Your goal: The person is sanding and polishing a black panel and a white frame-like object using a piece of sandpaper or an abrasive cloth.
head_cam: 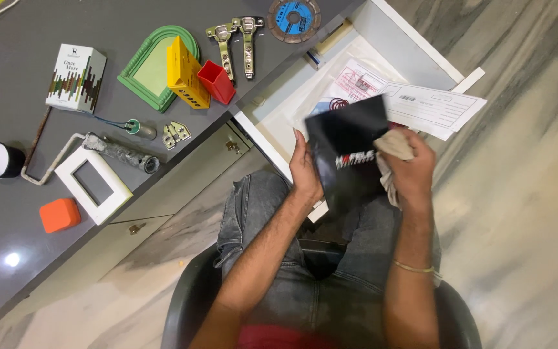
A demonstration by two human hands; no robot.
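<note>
Grey desk (pixel 27 258) beside open white drawer (pixel 414 45), over marble floor (pixel 524 213).

A seated person holds a black glossy card (pixel 350 152) over the lap, the left hand (pixel 305 169) gripping its left edge and the right hand (pixel 413 171) pressing a beige cloth (pixel 392 147) against its right side. Behind the card an open white drawer (pixel 414 52) holds printed papers (pixel 431 103). On the grey desk (pixel 14 58) lie a green arched frame (pixel 146 68), a yellow block (pixel 185 72), a red box (pixel 216 82), two metal hinges (pixel 237 42), a blue cutting disc (pixel 294 19), a white rectangular frame (pixel 95 184) and an orange block (pixel 59 214).
</note>
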